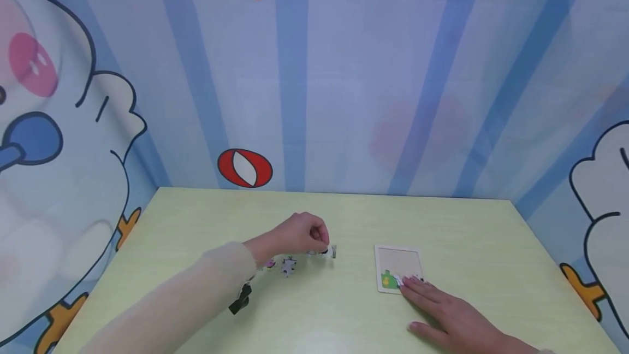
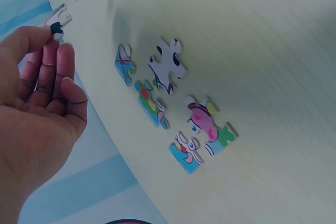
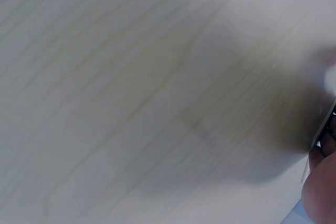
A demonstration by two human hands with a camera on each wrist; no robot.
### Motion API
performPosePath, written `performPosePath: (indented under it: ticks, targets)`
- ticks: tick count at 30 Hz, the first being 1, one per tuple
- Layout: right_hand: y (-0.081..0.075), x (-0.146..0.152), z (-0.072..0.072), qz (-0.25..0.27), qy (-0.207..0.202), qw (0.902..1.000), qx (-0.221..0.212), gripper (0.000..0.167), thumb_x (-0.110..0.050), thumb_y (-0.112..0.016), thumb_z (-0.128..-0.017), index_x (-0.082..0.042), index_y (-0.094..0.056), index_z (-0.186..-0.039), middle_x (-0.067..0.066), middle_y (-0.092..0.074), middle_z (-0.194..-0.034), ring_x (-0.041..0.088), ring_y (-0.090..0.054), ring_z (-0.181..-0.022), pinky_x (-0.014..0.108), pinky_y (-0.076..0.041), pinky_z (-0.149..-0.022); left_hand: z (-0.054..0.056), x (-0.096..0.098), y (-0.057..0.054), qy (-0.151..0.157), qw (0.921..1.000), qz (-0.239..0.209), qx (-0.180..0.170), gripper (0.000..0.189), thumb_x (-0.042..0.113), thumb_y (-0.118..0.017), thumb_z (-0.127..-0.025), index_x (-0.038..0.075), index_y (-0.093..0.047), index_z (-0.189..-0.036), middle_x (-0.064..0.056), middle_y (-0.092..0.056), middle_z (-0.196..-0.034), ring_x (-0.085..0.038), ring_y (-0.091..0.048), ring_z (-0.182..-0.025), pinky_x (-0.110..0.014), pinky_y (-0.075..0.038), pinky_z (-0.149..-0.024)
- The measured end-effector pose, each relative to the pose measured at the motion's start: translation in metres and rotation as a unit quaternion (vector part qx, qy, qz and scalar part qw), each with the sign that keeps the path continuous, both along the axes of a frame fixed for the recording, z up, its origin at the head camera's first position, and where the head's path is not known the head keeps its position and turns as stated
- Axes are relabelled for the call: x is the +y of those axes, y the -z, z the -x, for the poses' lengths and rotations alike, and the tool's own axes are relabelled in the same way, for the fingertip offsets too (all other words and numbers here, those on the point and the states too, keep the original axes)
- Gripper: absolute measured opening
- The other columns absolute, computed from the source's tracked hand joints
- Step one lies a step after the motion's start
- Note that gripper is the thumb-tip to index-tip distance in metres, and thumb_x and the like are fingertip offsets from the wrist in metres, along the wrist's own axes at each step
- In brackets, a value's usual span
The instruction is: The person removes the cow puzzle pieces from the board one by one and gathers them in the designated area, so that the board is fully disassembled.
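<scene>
My left hand (image 1: pixel 298 232) pinches a small jigsaw piece (image 2: pixel 56 29) between thumb and fingertips, above the table left of the puzzle tray. Below that hand, several loose jigsaw pieces lie together: a mostly white one (image 2: pixel 169 62), a pink one (image 2: pixel 202 121), a blue corner one (image 2: pixel 187 153) and a kite-printed one (image 2: pixel 124 64). The shallow puzzle tray (image 1: pixel 398 259) has a green-and-yellow piece (image 1: pixel 390 279) in its near left corner. My right hand (image 1: pixel 444 308) rests with extended fingers on the tray's near right part, hiding what lies under the fingertips.
The pale wooden table (image 1: pixel 344 217) runs back to a blue striped backdrop (image 1: pixel 334 97) with cartoon ducks. A dark strap piece (image 1: pixel 240 299) hangs at the left wrist. Mostly tabletop fills the right wrist view.
</scene>
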State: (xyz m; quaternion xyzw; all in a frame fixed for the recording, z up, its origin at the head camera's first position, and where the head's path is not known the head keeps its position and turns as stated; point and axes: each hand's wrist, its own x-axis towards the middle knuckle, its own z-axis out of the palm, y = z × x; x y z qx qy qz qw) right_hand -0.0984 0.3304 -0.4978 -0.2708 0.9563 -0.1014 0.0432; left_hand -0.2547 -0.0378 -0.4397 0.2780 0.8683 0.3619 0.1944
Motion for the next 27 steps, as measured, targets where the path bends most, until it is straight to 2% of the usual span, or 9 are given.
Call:
performPosePath:
  ticks: [6, 11, 21, 27]
  targets:
    - [0.002, 0.0, -0.001, 0.001, -0.004, 0.9998, 0.019, 0.067, -0.061, -0.053, -0.107, -0.021, -0.051, -0.161, -0.001, -0.046, -0.167, 0.028, -0.049, -0.149, 0.05, -0.053, -0.107, -0.004, -0.011, 0.001, -0.004, 0.9999, 0.01, 0.003, 0.006, 0.008, -0.078, -0.095, 0.012, -0.074, -0.093, 0.005, -0.068, -0.084, -0.013, -0.06, -0.078, -0.029, -0.052, -0.076]
    - [0.001, -0.001, -0.001, -0.001, 0.002, 1.0, 0.008, 0.068, -0.063, -0.051, -0.107, -0.021, -0.05, -0.161, -0.001, -0.045, -0.168, 0.028, -0.048, -0.149, 0.051, -0.052, -0.108, -0.007, -0.02, 0.004, -0.01, 0.9998, 0.02, 0.001, 0.008, 0.009, -0.079, -0.096, 0.014, -0.073, -0.092, 0.006, -0.068, -0.083, -0.012, -0.06, -0.077, -0.029, -0.053, -0.077]
    - [0.002, 0.0, -0.001, -0.005, 0.011, 0.9999, -0.012, 0.071, -0.066, -0.049, -0.106, -0.023, -0.048, -0.163, -0.002, -0.043, -0.169, 0.029, -0.047, -0.151, 0.052, -0.05, -0.109, -0.014, -0.027, 0.012, -0.018, 0.9995, 0.02, -0.016, 0.01, 0.008, -0.079, -0.096, 0.014, -0.073, -0.091, 0.004, -0.067, -0.083, -0.013, -0.058, -0.074, -0.027, -0.051, -0.071]
    - [0.0, -0.001, -0.001, -0.005, 0.014, 0.9996, -0.022, 0.072, -0.067, -0.047, -0.106, -0.022, -0.047, -0.163, -0.002, -0.042, -0.169, 0.029, -0.046, -0.151, 0.052, -0.05, -0.11, -0.015, -0.029, 0.02, -0.01, 0.9996, 0.026, 0.002, 0.011, 0.006, -0.078, -0.096, 0.014, -0.071, -0.091, 0.005, -0.066, -0.083, -0.012, -0.058, -0.075, -0.026, -0.051, -0.07]
